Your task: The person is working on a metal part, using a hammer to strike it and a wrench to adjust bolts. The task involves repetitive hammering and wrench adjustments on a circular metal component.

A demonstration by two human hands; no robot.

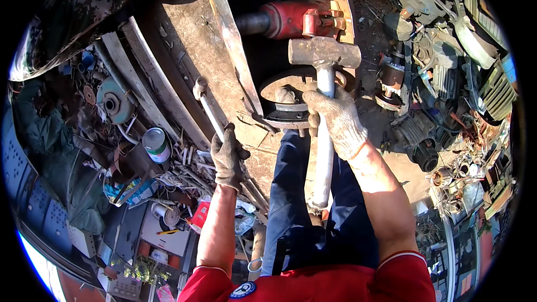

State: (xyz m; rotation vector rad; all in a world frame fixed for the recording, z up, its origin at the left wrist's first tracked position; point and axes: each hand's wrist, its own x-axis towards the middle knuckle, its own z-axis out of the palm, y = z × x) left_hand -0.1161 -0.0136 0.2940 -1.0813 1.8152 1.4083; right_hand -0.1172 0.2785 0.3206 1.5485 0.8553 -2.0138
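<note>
My right hand (335,117), in a dirty white work glove, grips a sledgehammer (324,53) high on its pale handle, just under the heavy, worn head. The handle's lower end hangs above my dark trousers. In my left hand (226,154), wearing a grey-stained glove, is a metal rod with a knobbed end (208,106), the knob pointing up and away from me. Just beyond my right hand lies a dark round metal part (285,114) with a ring-shaped opening. Past the hammer head, a red hydraulic jack (288,19) lies on its side within a metal frame.
A rusty steel beam (232,39) borders the frame's left side. Long metal bars (151,72) lie farther left, beside a paint can (156,144) and a green motor part (114,100). Scrap motor housings (419,134) and other metal parts crowd the right side.
</note>
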